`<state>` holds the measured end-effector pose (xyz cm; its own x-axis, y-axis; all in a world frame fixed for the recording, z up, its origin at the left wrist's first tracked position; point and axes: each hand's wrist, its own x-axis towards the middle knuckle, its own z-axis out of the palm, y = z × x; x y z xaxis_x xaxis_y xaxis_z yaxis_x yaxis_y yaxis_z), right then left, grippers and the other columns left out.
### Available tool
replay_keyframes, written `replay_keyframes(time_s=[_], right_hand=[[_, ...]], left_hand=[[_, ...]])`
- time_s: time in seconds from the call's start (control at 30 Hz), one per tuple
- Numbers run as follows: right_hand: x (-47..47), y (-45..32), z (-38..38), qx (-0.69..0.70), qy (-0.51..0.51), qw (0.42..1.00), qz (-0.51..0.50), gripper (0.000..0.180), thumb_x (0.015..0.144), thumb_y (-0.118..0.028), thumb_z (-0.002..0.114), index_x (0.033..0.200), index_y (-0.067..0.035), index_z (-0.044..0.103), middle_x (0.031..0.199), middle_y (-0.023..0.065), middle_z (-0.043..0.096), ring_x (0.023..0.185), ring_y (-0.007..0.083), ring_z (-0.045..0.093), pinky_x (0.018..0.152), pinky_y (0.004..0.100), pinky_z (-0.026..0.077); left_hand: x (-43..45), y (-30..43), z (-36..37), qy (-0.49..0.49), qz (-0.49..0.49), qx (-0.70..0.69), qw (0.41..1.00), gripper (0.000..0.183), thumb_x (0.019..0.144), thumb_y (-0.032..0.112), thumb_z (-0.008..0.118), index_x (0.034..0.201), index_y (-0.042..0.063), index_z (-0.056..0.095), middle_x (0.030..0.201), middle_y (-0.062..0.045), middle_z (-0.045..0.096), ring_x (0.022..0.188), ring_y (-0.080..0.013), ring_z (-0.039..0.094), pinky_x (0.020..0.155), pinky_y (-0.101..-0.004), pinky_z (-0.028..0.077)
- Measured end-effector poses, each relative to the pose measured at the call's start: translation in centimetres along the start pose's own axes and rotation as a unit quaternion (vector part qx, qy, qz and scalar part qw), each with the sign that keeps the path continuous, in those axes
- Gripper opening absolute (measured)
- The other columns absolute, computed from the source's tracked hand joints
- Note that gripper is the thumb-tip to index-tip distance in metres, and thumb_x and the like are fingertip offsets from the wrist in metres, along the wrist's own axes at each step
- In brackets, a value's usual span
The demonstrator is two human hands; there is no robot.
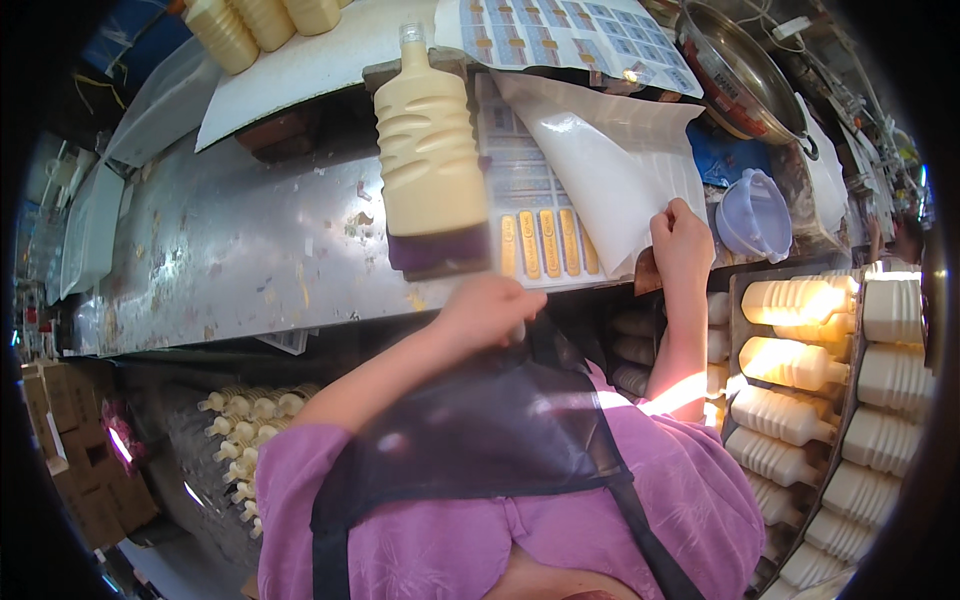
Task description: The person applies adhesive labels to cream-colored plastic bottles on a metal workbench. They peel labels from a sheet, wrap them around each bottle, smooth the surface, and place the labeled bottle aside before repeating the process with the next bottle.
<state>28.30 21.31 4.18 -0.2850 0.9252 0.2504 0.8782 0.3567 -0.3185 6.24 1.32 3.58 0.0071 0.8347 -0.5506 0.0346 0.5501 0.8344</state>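
Observation:
A cream-coloured ribbed bottle point(431, 150) with a clear threaded neck lies on a purple pad point(439, 253), its neck pointing away from me. To its right is a sheet of labels point(551, 244), with a row of gold strip labels along its near end. A glossy white sheet point(600, 165) curls back over part of it. My right hand point(682, 238) pinches that white sheet near its right edge. My left hand point(491, 309) is curled, just off the table's front edge before my dark apron point(480, 435); whether its fingers hold anything is hidden.
The worn metal table point(247, 240) carries a lavender bucket point(754, 214) at right and a metal pan point(739, 71) behind. More label sheets point(570, 34) lie at the back. Bottles point(784, 412) fill crates at right; others point(255, 427) stand below left, near cardboard boxes point(90, 442).

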Motion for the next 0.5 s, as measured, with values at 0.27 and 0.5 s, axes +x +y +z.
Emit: replay_keyframes(time_s=[0.27,0.5], right_hand=[[-2.5,-6.5,-4.9,0.213,-0.030,0.974,-0.077,0.010,0.085,-0.010,0.060,0.082,0.000,0.059,0.073,0.0200,0.062,0.067,0.0375,0.063,0.063,0.0414,0.049],[0.1,2.7,-4.0,-0.031,0.170,0.980,0.098,0.020,0.087,-0.020,0.056,0.083,-0.003,0.063,0.081,0.0257,0.066,0.076,0.0468,0.064,0.071,0.0533,0.051]], left_hand=[[4.9,4.3,0.0,0.205,0.298,0.353,0.863,0.022,0.088,0.023,0.063,0.100,0.006,0.072,0.093,-0.021,0.069,0.089,-0.0402,0.067,0.081,-0.0477,0.054],[9.6,5.6,-0.3,0.129,0.174,0.531,0.819,0.029,0.088,0.020,0.055,0.105,0.001,0.068,0.108,-0.021,0.063,0.104,-0.0397,0.063,0.093,-0.0486,0.052]])
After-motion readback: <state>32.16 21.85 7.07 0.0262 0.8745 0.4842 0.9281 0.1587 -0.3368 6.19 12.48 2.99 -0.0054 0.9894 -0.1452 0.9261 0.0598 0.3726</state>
